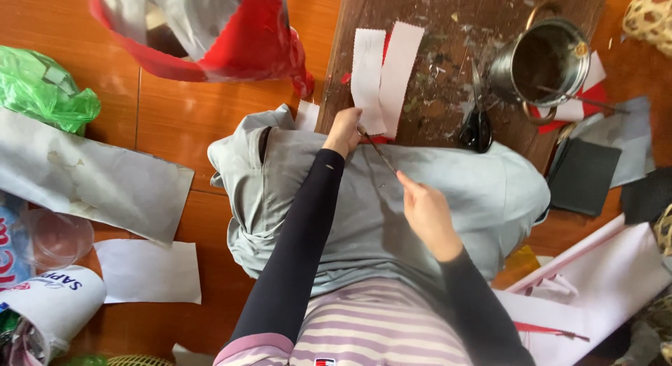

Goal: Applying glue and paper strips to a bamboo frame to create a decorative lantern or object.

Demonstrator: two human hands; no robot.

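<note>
Red-and-grey bag (210, 30) cut off at top edge; thin stick (381, 154) tip too small.

Paper strips (381, 75) lie on the board (448, 93), scissors (477, 124) and pot (542, 61) to their right.

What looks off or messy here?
The wooden board is strewn with small scraps and flecks around the scissors and metal pot. A grey sheet on the floor looks stained and peeling. Paper pieces lie scattered about; the white strips have jagged zigzag ends.
</note>
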